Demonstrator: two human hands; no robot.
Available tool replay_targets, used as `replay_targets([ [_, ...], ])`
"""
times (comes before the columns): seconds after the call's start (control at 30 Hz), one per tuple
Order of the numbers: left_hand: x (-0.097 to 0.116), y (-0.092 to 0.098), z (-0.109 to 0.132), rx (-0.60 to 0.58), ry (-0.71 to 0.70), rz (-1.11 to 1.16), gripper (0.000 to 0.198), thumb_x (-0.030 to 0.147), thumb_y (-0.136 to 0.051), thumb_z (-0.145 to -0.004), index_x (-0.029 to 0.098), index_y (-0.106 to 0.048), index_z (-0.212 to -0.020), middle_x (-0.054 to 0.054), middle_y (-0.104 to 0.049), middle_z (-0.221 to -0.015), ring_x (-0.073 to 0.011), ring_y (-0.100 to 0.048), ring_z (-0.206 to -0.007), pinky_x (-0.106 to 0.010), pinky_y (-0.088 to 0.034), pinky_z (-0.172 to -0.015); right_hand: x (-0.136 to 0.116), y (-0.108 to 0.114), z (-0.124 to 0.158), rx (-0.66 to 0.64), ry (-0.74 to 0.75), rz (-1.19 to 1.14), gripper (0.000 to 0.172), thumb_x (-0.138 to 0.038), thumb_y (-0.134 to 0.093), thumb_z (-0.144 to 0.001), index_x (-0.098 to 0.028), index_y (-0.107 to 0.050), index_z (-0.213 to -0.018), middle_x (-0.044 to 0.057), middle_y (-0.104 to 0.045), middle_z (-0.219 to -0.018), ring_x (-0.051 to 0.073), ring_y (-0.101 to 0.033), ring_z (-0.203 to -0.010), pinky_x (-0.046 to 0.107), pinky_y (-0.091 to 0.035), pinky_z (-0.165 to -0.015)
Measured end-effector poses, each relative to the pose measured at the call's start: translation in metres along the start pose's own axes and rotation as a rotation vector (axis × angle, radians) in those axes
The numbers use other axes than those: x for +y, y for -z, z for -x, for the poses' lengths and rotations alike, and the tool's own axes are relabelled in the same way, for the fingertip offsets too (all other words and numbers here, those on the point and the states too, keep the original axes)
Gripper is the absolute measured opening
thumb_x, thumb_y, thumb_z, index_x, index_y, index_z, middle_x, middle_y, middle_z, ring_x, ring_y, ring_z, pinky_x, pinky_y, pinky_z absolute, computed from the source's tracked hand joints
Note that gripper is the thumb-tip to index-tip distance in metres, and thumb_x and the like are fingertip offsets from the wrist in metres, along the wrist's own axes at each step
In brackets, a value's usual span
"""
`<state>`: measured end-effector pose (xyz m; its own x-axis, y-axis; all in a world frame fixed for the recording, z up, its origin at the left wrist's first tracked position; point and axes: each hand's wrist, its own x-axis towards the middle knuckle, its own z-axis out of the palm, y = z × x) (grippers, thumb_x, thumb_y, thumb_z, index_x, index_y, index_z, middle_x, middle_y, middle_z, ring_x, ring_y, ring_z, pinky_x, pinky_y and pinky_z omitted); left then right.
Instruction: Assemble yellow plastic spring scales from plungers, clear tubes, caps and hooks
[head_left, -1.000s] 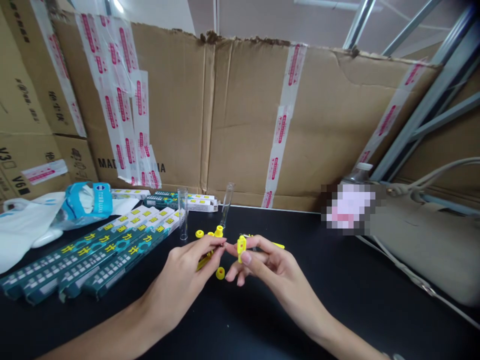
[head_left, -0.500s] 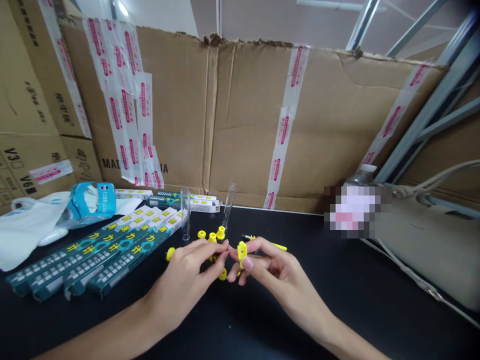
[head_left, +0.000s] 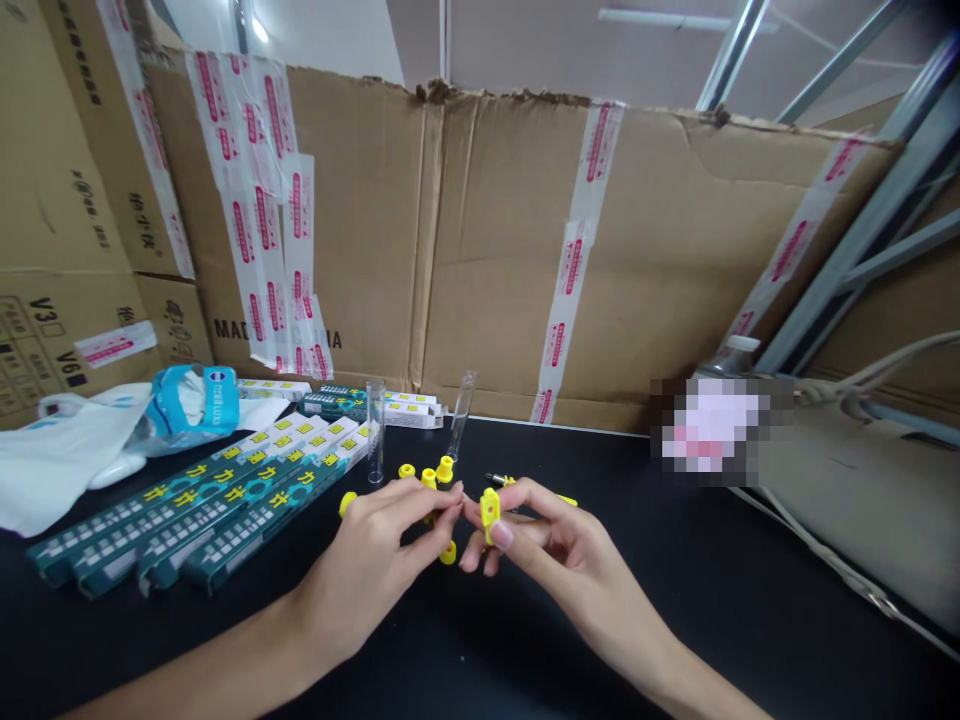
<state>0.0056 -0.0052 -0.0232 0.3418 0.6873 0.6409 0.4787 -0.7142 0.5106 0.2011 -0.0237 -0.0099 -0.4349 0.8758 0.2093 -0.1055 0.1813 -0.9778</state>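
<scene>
- Right hand (head_left: pixel 555 550): thumb and index pinching a small yellow holed piece (head_left: pixel 490 512), roughly upright, hole facing the camera. Other fingers loosely curled below it.
- Left hand (head_left: pixel 382 530): thumb and index tips brought close together, just left of the yellow holed piece. Can't tell if anything small sits between them.
- Both hands above the black bench (head_left: pixel 465 640), fingertips nearly meeting.
- Yellow caps behind the left hand: flanged one (head_left: pixel 445 468) furthest right, second cap (head_left: pixel 428 478) next to it, ring-like one (head_left: pixel 406 471) left of those.
- Another yellow cap (head_left: pixel 448 553) below the left fingertips; round yellow part (head_left: pixel 348 503) partly hidden at the left knuckles.
- Dark-tipped rod (head_left: pixel 495 479) just behind the right index finger, mostly covered. Yellow strip (head_left: pixel 571 500) sticks out past the same hand.
- Two clear tubes behind the caps: left tube (head_left: pixel 376 435) near upright, right tube (head_left: pixel 463 405) appears tilted right.
- Long green-and-white boxes (head_left: pixel 251 495) side by side, left of the hands; more cartons (head_left: pixel 409 410) behind the tubes.
- Blue packet (head_left: pixel 196 400) and white plastic bag (head_left: pixel 75 435) far left.
- Taped cardboard (head_left: pixel 495 250) along the back; capped bottle (head_left: pixel 741 344) and beige bag (head_left: pixel 862 480) right.
</scene>
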Motion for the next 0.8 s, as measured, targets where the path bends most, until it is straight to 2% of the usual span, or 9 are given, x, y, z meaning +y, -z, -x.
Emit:
replay_targets([
  [0.43, -0.0057, -0.003, 0.0032, 0.028, -0.073, 0.031, 0.02, 0.014, -0.06, -0.091, 0.018, -0.071, -0.107, -0.003, -0.073, -0.096, -0.0135, -0.069, -0.086, -0.023, -0.054, -0.083, -0.0035, 0.0012, 0.0018, 0.013, -0.012, -0.016, 0.018, -0.035, -0.059, -0.094, -0.018, -0.057, -0.1, 0.004, -0.073, -0.079, 0.014, -0.065, -0.075, 0.029, -0.049, -0.077],
  [0.7, -0.0023, -0.001, 0.0055, 0.043, -0.08, -0.064, 0.011, 0.015, -0.061, -0.089, 0.019, -0.07, -0.096, -0.002, -0.072, -0.087, -0.0135, -0.068, -0.078, -0.023, -0.055, -0.076, -0.0007, -0.0031, 0.0021, -0.014, -0.022, -0.023, 0.02, -0.037, -0.06, -0.093, -0.018, -0.057, -0.099, 0.004, -0.074, -0.078, 0.015, -0.068, -0.077, 0.03, -0.052, -0.08],
  [0.8, -0.0025, -0.0007, 0.0063, 0.054, -0.1, -0.104, 0.011, 0.014, -0.06, -0.089, 0.018, -0.069, -0.093, -0.002, -0.072, -0.084, -0.0139, -0.067, -0.076, -0.025, -0.054, -0.076, -0.0012, -0.0036, 0.0001, 0.048, -0.042, -0.045, 0.023, -0.04, -0.063, -0.091, -0.019, -0.056, -0.097, 0.005, -0.074, -0.079, 0.016, -0.069, -0.073, 0.031, -0.056, -0.075],
])
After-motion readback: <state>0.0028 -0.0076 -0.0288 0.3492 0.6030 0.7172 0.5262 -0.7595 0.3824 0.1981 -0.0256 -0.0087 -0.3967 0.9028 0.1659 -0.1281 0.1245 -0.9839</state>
